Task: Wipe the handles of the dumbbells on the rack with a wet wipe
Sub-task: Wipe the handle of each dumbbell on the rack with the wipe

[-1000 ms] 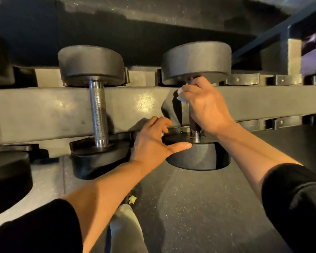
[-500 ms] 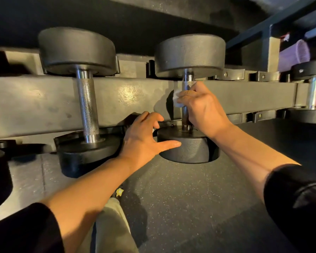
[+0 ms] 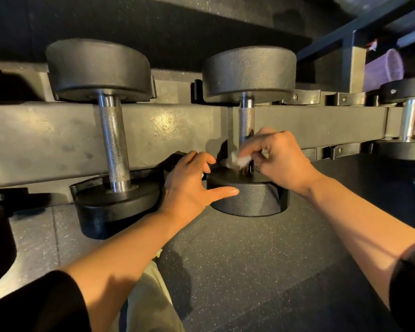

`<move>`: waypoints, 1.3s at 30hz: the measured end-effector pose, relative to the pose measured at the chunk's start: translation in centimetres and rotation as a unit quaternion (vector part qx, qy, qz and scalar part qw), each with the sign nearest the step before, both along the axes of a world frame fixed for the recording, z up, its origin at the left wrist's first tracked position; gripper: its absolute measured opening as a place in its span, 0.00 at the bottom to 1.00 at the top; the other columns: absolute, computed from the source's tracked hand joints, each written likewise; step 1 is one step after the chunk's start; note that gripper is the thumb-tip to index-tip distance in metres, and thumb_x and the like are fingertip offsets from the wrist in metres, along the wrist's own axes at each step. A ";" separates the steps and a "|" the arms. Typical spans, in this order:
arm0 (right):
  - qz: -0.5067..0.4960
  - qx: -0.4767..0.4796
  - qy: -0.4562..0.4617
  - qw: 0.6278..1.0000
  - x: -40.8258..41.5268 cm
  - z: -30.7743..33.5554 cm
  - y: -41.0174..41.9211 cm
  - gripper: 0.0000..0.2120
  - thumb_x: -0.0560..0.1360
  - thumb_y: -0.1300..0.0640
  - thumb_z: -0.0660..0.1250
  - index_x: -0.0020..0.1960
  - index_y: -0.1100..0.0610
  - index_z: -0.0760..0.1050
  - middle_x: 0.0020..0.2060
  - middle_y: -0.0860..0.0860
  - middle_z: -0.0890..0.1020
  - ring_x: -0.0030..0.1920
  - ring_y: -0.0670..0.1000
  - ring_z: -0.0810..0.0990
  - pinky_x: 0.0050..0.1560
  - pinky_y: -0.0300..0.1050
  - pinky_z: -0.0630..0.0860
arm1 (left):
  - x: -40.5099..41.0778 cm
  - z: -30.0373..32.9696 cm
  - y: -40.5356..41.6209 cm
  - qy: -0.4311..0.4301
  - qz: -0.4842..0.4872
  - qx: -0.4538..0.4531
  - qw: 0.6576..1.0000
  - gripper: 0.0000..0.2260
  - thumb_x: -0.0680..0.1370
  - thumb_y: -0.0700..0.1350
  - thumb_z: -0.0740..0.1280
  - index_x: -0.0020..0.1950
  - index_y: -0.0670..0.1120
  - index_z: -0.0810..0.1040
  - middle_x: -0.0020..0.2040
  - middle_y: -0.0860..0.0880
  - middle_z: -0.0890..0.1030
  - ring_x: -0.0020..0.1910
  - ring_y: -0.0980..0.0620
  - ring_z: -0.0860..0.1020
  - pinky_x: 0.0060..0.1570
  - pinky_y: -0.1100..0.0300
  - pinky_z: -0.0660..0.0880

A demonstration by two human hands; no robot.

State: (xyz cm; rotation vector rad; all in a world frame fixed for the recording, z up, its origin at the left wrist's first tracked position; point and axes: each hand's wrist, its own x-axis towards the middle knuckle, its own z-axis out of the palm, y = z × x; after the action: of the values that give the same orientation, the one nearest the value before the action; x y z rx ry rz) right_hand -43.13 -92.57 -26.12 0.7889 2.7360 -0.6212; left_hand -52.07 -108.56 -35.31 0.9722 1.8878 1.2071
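A: What has changed on the middle dumbbell [image 3: 248, 130]?

B: The right hand [image 3: 282, 159] has slid down its handle [image 3: 246, 121]. Half a second ago the fingers were wrapped round the upper part of the shaft; now they sit at the bottom, just above the near head, and the knurled steel above them is bare. The wet wipe [image 3: 238, 160] is a small white wad pinched between the thumb and fingertips, right against the foot of the handle. The motion blurs it a little.

A: And the left hand [image 3: 192, 188]?

B: It is where it was, on the near head's left side. The fingers are curved and spread over the top edge, the thumb lies straight along the rim, and it grips nothing.

A: What else is near that dumbbell?

B: Left of it rests a second dumbbell [image 3: 110, 140], untouched. Right of it a third one [image 3: 410, 121] is cut off by the frame edge. All lie across the grey rail of the rack [image 3: 58, 140], which passes behind the handles. Above and right of the middle dumbbell there is something purple and ribbed [image 3: 391, 65].

A: And the floor?

B: Below it is dark speckled rubber flooring [image 3: 249, 259], paler to the left.
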 end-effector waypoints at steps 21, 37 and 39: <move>0.078 0.116 0.044 0.989 1.2 -1.0 1.1 0.09 0.67 0.71 0.70 0.46 0.62 0.83 0.43 0.55 0.82 0.41 0.56 0.82 0.43 0.43 0.77 | 0.1 0.3 -0.1 -0.011 -0.003 -0.018 1.000 0.26 0.62 0.62 0.74 0.51 0.47 0.78 0.43 0.55 0.73 0.45 0.57 0.73 0.46 0.61 0.70; -0.157 0.117 0.105 0.975 0.9 -1.2 2.4 0.17 0.70 0.69 0.66 0.58 0.61 0.77 0.48 0.57 0.81 0.46 0.54 0.79 0.46 0.34 0.68 | 1.0 1.1 1.1 -0.002 0.037 0.019 0.999 0.24 0.65 0.67 0.67 0.54 0.54 0.74 0.43 0.57 0.75 0.46 0.61 0.72 0.46 0.76 0.66; -0.195 0.096 0.162 0.963 -0.3 -1.9 2.3 0.15 0.71 0.67 0.66 0.57 0.60 0.79 0.49 0.55 0.81 0.47 0.51 0.78 0.48 0.33 0.68 | 1.7 2.0 2.4 0.001 0.050 0.030 0.998 0.22 0.67 0.65 0.66 0.54 0.52 0.74 0.42 0.56 0.75 0.46 0.60 0.73 0.46 0.74 0.67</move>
State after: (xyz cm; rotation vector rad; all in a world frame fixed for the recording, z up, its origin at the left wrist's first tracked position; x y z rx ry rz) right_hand -43.42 -90.26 -28.01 1.4106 2.9884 -0.6076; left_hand -50.41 -106.11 -33.36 0.9197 1.9317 1.3270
